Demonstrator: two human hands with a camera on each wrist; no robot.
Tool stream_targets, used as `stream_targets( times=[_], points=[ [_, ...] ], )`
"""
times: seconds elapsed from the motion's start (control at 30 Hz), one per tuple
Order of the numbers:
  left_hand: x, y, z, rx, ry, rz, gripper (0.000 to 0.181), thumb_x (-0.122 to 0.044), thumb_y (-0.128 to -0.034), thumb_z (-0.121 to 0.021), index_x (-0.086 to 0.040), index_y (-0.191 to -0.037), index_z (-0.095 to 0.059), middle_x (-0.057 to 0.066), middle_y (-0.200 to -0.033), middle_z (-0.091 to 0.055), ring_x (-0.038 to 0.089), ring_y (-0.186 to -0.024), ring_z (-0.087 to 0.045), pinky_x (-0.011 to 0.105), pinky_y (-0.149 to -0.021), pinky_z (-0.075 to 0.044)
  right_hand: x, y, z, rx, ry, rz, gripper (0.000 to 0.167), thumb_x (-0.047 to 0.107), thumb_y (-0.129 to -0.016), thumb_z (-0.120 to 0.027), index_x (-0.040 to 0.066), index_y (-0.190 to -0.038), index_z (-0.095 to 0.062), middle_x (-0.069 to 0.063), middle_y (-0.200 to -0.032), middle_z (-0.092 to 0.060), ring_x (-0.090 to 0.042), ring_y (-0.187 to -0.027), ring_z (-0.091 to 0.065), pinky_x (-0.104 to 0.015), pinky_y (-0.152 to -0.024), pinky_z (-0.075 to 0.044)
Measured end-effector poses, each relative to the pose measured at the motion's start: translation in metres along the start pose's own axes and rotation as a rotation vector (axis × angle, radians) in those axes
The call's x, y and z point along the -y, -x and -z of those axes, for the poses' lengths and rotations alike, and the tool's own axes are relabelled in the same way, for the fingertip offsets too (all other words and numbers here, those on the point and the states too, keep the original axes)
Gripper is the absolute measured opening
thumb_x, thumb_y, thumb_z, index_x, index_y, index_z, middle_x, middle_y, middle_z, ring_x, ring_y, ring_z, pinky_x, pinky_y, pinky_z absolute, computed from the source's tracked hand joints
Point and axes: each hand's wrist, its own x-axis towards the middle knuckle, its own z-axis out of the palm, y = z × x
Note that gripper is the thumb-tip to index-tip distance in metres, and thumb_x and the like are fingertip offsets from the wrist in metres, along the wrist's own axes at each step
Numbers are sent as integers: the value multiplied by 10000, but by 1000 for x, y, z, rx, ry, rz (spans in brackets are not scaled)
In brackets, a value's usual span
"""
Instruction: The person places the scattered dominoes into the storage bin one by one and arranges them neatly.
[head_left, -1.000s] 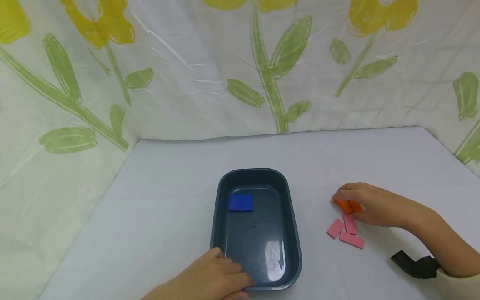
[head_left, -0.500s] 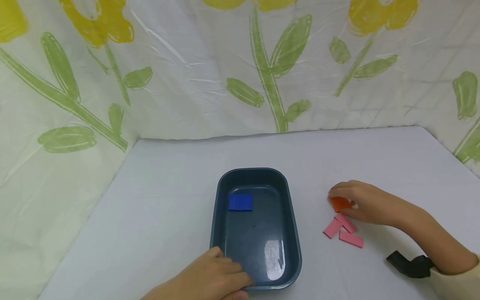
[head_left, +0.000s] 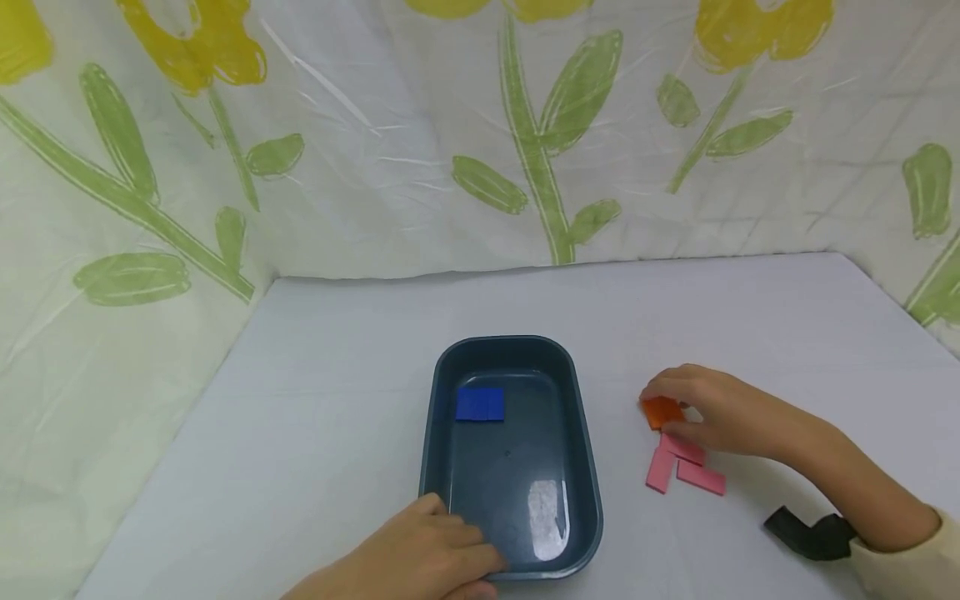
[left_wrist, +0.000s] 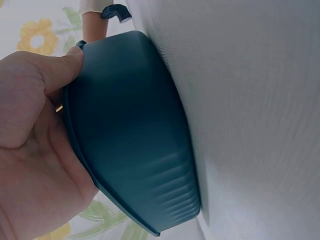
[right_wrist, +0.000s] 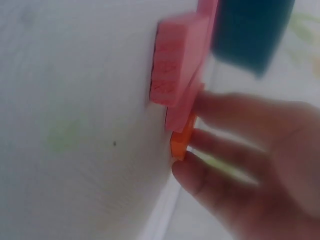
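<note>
My left hand (head_left: 416, 546) grips the near left rim of a dark blue-green plastic tray (head_left: 517, 475). In the left wrist view, the thumb lies on the outside of the tray (left_wrist: 130, 115). Flat blue blocks (head_left: 480, 404) lie side by side in its far left part. On the right, my right hand (head_left: 723, 412) holds flat orange blocks (head_left: 660, 412) against the table between thumb and fingers. Just nearer lie three flat pink blocks (head_left: 701, 477). The right wrist view shows the thumb against a pink block and fingertips at an orange block (right_wrist: 182, 140); the hand partly hides the orange ones.
A white cloth covers the table (head_left: 337, 375). Behind and beside it hangs a pale curtain (head_left: 375, 167) painted with yellow flowers and green leaves. A black strap end (head_left: 810, 533) hangs at the right sleeve (head_left: 900, 558).
The right hand has slid left toward the tray, with the orange blocks moving along and closing up together. Two pink blocks have shifted and turned; the left hand and tray have stayed put.
</note>
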Motion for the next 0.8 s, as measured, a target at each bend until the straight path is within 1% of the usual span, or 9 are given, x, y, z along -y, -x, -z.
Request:
stream_targets(
  times=[0.1, 0.27, 0.63, 0.8],
  points=[
    [0, 0, 1, 5, 11, 11, 139, -274, -1021, -579, -215, -1028, -705, -162, -765, -595, -73, -698, -492, 124, -664, -255, 2, 0, 0, -9, 10, 19, 344, 70, -802, -830, 119, -1118, -704, 79, -1055, -640, -150, -951, -572, -276, -750, -547],
    [-1, -1, 2, 17, 44, 33, 157, -272, -1028, -563, -212, -1031, -708, -165, -763, -594, -74, -700, -488, 127, -664, -265, 4, 0, 0, -8, 28, 16, 341, 77, -799, -833, 131, -1111, -707, 78, -1061, -639, -159, -964, -577, -291, -763, -552],
    [0, 0, 0, -25, 17, 5, 125, -265, -1013, -594, -212, -1019, -707, -161, -760, -593, -72, -693, -488, 120, -666, -256, 4, 0, 1, -29, 69, 26, 348, 106, -779, -858, 146, -1094, -717, 53, -1078, -641, -170, -973, -593, -306, -767, -560],
    [-1, -1, 1, -19, 15, 5, 130, -269, -1017, -587, -216, -1014, -705, -162, -759, -591, -69, -691, -489, 121, -663, -251, 4, 1, 3, -37, 70, 39, 345, 122, -779, -861, 149, -1093, -720, 53, -1077, -645, -172, -975, -597, -311, -768, -561]
  ],
)
